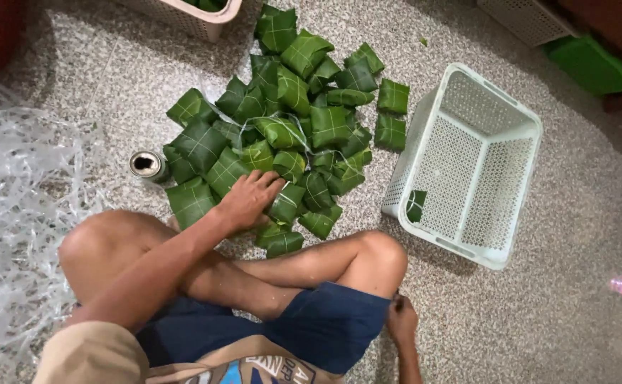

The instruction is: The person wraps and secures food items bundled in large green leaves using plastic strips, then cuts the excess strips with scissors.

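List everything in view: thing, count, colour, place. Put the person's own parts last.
Square leaf-wrapped parcels tied with string: a heap of dozens, green, floor centre.
Perforated plastic basket: one, white, right of the heap, a single parcel inside.
Small metal can: one, silver, left of the heap.
Tangle of clear plastic strips: one pile, far left.
Second pale basket: one, top edge.
Green flat object: one, top right.
Left hand: on the near parcels.
Right hand: on the floor beside the knee.

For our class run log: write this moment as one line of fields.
left hand: on leaf-wrapped parcels | right hand: resting by knee, empty | white basket: tipped, one parcel inside | can: beside pile
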